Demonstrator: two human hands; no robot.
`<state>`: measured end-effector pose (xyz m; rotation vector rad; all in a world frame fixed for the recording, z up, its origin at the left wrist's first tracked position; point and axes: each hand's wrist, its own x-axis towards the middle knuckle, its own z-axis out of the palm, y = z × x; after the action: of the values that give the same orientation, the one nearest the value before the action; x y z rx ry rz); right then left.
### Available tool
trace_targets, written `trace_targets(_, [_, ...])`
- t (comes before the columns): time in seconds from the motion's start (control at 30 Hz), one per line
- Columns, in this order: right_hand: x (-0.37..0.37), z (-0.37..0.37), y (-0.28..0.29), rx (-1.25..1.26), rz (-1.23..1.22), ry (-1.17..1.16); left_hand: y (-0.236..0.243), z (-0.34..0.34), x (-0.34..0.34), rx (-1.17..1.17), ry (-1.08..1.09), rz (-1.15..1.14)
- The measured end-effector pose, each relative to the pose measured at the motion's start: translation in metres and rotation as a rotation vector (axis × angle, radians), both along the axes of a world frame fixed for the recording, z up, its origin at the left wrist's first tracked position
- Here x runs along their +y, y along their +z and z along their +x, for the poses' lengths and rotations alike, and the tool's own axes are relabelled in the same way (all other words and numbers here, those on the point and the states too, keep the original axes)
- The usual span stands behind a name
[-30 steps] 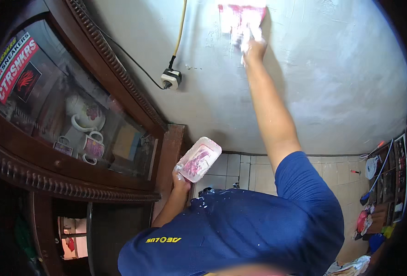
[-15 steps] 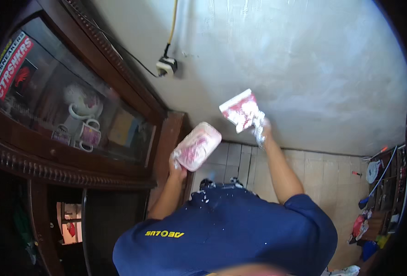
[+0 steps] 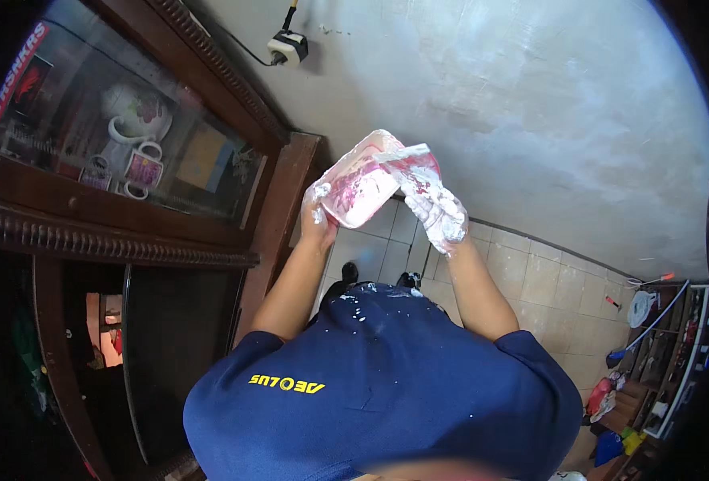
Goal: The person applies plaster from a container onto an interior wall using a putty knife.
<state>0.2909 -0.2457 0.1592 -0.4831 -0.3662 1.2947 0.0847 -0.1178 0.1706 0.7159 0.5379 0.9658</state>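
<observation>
Gripping the pink-white tray (image 3: 380,141) in my left hand (image 3: 318,220), I have my right hand (image 3: 449,221) wrapped round the scraper (image 3: 420,170) — its blade just past those fingers, across the tray's rim. White paste (image 3: 370,191) sits inside; the wall (image 3: 531,120) beyond my fingertips looks coated but patchy — probably unfinished.

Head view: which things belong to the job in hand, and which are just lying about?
In the job:
tray in the left hand
smeared scraper in the right hand
likely patchy grey wall

Just about:
hanging socket block
mugs and teapot in the cabinet
</observation>
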Motion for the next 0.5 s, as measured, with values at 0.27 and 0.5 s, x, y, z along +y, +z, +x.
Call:
trace_targets(0.27, [0.002, -0.022, 0.005, 0.231, -0.064, -0.024, -0.002, -0.013, 0.002, -0.021, 0.061, -0.066])
trace_targets(0.5, [0.017, -0.055, 0.029, -0.243, -0.094, -0.476, -0.009, -0.026, 0.01, 0.074, 0.081, -0.095])
